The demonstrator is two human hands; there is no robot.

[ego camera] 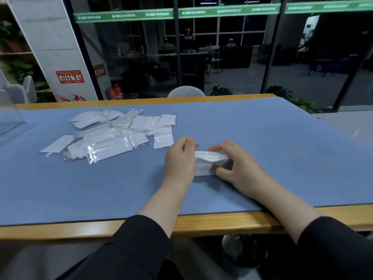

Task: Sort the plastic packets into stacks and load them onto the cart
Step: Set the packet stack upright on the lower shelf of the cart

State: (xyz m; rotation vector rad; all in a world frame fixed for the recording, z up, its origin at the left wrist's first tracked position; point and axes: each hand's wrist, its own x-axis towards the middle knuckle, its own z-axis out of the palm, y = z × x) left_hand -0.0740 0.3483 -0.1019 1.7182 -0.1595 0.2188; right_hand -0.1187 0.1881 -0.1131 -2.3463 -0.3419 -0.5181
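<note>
Hands: our left hand (pixel 180 158) and right hand (pixel 235 164) both pinch a small stack of packets (pixel 207 161) on the worktop (pixel 262 150).
Left: loose packets (pixel 113 134) unsorted; cart unseen.

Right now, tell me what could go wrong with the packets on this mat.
1. The small stack is pinched only at its ends by the left hand and right hand; the slick packets may fan out when lifted.
2. The loose pile overlaps messily, so one pull could drag neighbours.
3. No cart is in view, so carrying the stack could mean a reach or turn with a light grip.
</note>
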